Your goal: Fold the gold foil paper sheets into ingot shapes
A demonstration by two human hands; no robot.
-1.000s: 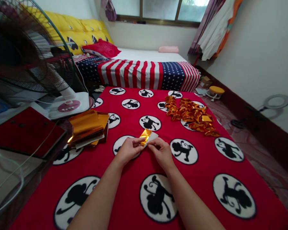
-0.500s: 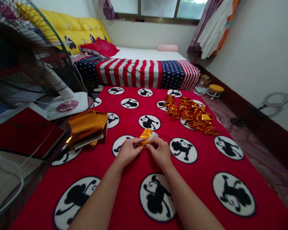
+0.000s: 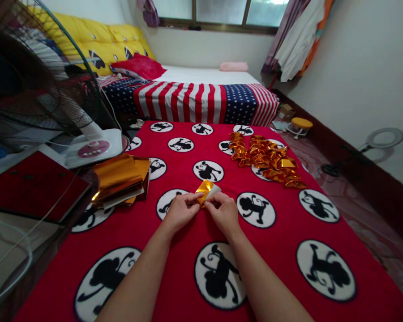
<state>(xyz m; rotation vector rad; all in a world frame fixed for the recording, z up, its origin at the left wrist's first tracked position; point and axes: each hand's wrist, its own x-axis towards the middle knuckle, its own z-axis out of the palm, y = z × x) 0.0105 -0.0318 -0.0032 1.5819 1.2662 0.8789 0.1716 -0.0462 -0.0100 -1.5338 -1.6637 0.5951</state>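
A sheet of gold foil paper [image 3: 205,186], partly folded with its white back showing on the right side, lies on the red cloth [image 3: 174,286] in front of me. My left hand [image 3: 184,206] pinches its lower left edge between thumb and fingers. On the lower right edge, my right hand [image 3: 223,209] pinches the same paper, close beside the left fingertips. The fingers hide the paper's lower part. Left of my hands sits a stack of flat gold foil paper [image 3: 117,174]. Folded gold foil pieces [image 3: 260,156] lie in rows at the back right.
A fan [image 3: 94,145] with spinning blades stands at the left, beside a dark red box or board [image 3: 36,183]. White cables run along the left edge. Beyond the cloth is a bed [image 3: 188,100]; a yellow stool [image 3: 301,123] is on the floor at right.
Both hands keep nearly the same pinch on the gold paper. The whole view has shifted very slightly.
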